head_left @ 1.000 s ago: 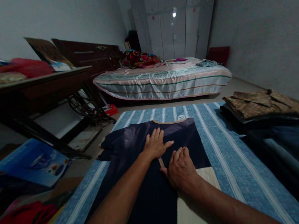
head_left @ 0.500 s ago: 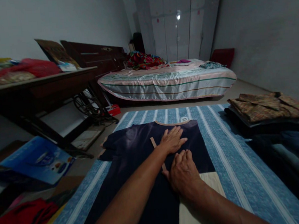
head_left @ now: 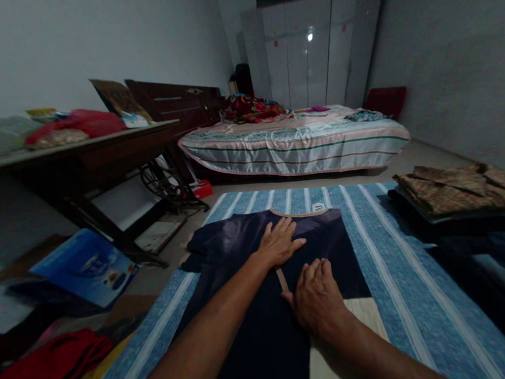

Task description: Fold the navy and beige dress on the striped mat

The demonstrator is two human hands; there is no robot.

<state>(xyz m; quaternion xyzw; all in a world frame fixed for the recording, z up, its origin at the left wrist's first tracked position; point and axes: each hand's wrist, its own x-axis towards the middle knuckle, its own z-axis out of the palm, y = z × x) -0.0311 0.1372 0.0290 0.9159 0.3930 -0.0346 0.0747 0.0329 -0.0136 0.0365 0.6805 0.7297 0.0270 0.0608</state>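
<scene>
A dark navy shirt (head_left: 240,308) with a tan-trimmed neckline and a cream lower panel (head_left: 367,315) lies spread on a blue-and-white striped cloth (head_left: 386,260). My left hand (head_left: 279,243) rests palm down on its upper chest, just below the neckline, fingers spread. That hand covers the upper part of a narrow tan strip (head_left: 282,280) on the shirt. Closer to me and to the right, my right hand (head_left: 317,296) presses on the shirt with fingers bent slightly and thumb out beside the strip. A sleeve (head_left: 196,247) sticks out at the left, partly folded.
Folded clothes (head_left: 469,188), a brown patterned piece on top, are stacked at the right, dark garments nearer. A treadle table (head_left: 142,140) stands left, above a blue box (head_left: 86,266) and red cloth (head_left: 51,366). Beyond are a bed (head_left: 297,150) and wardrobe (head_left: 302,55).
My left hand has slid left across the shirt, over the upper part of the tan strip. My right hand stays about where it was on the fabric. The view has shifted slightly left.
</scene>
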